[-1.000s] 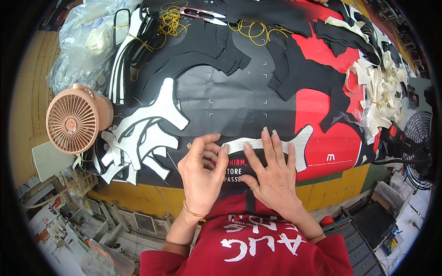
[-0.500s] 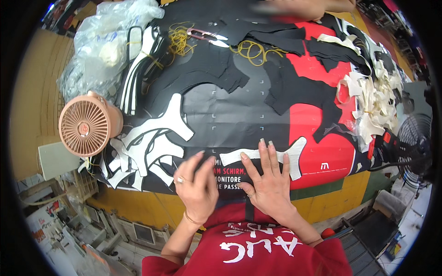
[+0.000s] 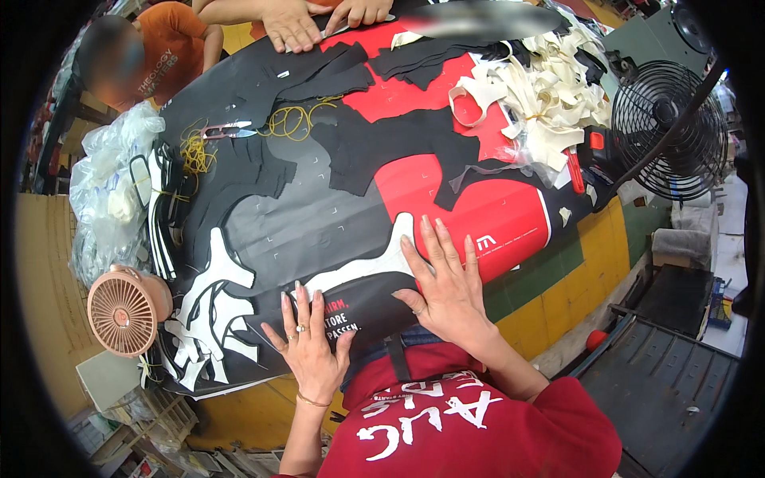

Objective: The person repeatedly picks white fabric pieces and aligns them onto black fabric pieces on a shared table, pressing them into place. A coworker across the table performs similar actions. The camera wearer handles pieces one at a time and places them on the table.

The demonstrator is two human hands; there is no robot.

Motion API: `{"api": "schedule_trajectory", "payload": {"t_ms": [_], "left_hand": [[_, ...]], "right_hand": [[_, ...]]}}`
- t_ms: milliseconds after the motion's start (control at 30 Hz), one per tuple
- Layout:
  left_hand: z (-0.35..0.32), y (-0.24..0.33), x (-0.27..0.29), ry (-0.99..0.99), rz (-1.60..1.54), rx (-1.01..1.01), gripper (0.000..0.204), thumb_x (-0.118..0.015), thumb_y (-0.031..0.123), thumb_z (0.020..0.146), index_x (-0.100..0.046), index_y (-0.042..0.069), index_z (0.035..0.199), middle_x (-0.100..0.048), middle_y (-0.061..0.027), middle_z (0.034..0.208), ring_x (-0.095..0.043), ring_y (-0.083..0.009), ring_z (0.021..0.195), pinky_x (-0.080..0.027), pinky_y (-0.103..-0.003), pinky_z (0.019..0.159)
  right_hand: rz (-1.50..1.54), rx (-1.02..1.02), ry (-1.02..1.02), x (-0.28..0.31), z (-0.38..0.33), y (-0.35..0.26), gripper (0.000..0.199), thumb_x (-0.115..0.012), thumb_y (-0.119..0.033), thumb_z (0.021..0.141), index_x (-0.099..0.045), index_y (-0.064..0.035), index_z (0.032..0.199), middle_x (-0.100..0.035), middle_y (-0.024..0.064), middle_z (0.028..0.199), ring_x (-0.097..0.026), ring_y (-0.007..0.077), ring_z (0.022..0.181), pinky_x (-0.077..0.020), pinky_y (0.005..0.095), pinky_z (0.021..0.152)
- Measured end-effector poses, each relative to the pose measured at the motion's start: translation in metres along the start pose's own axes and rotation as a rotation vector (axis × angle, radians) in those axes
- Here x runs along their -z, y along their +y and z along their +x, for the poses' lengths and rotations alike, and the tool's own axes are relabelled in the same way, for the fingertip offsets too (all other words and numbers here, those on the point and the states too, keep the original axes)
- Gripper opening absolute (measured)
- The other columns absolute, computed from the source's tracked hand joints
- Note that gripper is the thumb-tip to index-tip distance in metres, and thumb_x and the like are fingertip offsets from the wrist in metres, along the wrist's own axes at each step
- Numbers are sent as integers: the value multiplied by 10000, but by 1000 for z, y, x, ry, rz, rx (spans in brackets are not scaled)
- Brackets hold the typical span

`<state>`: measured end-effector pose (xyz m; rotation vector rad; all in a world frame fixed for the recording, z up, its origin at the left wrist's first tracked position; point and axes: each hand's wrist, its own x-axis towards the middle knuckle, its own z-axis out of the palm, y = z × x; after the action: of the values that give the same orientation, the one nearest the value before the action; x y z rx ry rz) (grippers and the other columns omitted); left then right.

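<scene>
A white, curved fabric piece (image 3: 358, 271) lies flat on the black part of the table cover, close to my body. My left hand (image 3: 312, 350) is open, its fingertips resting at the left end of this piece. At the other end, my right hand (image 3: 448, 293) spreads its fingers flat, covering part of the widened tip. To the left is a loose, overlapping pile of white fabric pieces with black edges (image 3: 209, 315). Dark cut fabric pieces (image 3: 398, 147) lie beyond my hands.
A pink fan (image 3: 123, 315) and a clear plastic bag (image 3: 111, 199) stand left. Yellow bands (image 3: 291, 123) and thread snips (image 3: 227, 131) lie farther back. Cream scraps (image 3: 550, 103) and a black fan (image 3: 669, 131) are right. A co-worker's hands (image 3: 291, 28) touch dark fabric at the far edge.
The view has turned, bringing the co-worker into sight. My left hand has uncurled and come down onto the white piece's left end. My right hand now lies nearer its right end.
</scene>
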<state>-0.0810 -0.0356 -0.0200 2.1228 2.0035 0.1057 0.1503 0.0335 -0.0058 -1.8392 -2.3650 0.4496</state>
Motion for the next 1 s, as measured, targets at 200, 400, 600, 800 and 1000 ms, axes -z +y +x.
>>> {"api": "schedule_trajectory", "payload": {"t_ms": [200, 400, 600, 800, 1000], "left_hand": [[7, 8, 10, 87, -94, 9, 723, -681, 422, 882, -454, 71, 1472, -301, -198, 1610, -177, -426, 1516, 65, -620, 1188], [53, 53, -1, 204, -314, -111, 747, -660, 376, 896, -402, 32, 1506, -239, -283, 1606, -212, -454, 1496, -110, -591, 1205], [66, 61, 1, 40, -159, -167, 707, -619, 274, 906, -381, -3, 1511, -293, -246, 1601, -239, -419, 1498, -168, -552, 1208], [57, 56, -3, 216, -342, -141, 293, -762, 128, 826, -622, 69, 1077, -457, -206, 1501, -411, -385, 1399, -289, -484, 1132], [29, 16, 3, 356, -483, -106, 211, -774, 43, 791, -625, 46, 940, -690, -114, 1011, -642, -287, 876, -415, -428, 871]], "right_hand": [[14, 21, 69, -5, -2, 0, 745, -455, -639, 955, -438, -155, 1521, -276, 161, 1628, -235, 331, 1514, -129, 664, 1166], [47, 22, 164, 11, -1, -5, 770, -415, -609, 987, -411, -52, 1519, -265, 167, 1634, -203, 337, 1528, -103, 671, 1165], [134, 137, 223, 0, 28, -4, 733, -453, -555, 997, -442, -5, 1481, -382, 185, 1571, -290, 317, 1500, -191, 579, 1188], [679, 115, 527, -14, 23, 22, 376, -673, -273, 949, -681, -8, 1216, -665, 180, 1270, -574, 350, 1278, -426, 459, 1071], [986, -22, 462, 18, 14, 32, 151, -701, -53, 909, -735, -6, 1049, -739, 146, 1069, -689, 277, 1096, -545, 378, 923]]}}
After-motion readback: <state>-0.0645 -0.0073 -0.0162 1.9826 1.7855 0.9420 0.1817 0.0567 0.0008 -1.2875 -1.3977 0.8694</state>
